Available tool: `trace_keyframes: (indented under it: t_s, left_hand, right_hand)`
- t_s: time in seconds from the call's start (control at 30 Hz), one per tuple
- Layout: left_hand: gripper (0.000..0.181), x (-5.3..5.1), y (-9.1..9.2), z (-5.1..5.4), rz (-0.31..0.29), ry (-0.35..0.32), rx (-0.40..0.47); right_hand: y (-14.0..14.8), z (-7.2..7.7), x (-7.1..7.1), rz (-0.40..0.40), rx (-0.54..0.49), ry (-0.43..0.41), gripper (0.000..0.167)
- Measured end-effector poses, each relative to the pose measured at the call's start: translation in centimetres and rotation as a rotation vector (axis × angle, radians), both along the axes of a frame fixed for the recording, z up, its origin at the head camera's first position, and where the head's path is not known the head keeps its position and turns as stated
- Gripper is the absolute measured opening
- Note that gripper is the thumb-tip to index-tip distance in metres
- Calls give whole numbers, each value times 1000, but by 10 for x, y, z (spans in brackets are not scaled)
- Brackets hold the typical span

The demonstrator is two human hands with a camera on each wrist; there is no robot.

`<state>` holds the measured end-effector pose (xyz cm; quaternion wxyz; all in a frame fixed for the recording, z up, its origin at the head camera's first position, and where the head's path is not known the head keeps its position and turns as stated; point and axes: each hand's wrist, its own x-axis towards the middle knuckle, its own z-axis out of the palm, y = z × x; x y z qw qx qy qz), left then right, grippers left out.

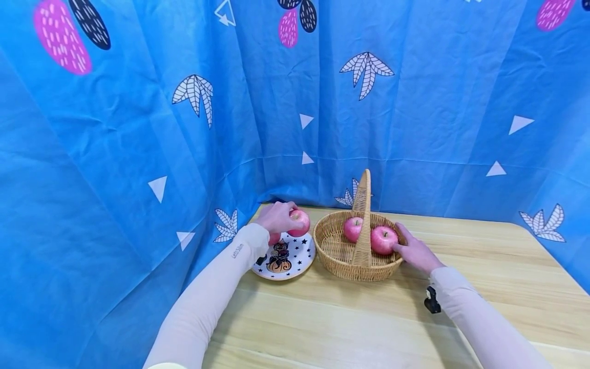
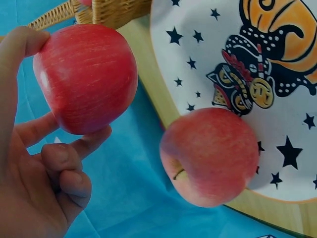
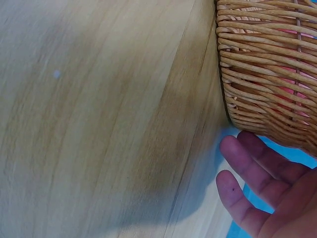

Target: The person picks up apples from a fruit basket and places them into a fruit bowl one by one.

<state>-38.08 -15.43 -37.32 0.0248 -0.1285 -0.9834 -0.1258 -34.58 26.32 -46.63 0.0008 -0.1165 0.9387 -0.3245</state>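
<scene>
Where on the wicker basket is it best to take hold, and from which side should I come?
Probably at the top of the handle, coming from above. The handle stands upright, arching over the wicker basket, and its top rises well above the rim and the two apples inside, so a grip there should avoid touching the fruit.

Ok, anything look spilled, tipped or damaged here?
Nothing stands out. The tan woven basket stands upright, the round white star-patterned plate lies flat; no spill shows on the pale wooden table, no damage on the round red apples.
</scene>
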Motion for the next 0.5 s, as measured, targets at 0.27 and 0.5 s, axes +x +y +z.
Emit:
trace_keyframes:
  t_s: [0.27,0.5]
  left_hand:
    - [54,-5,-5,-11,20,16,-42]
    - [60,-10,-6,-25,38,-2,-62]
  right_hand:
    - [1,-2,-1,0,9,7,79]
    - [2,-2,-1,-4,29,8,80]
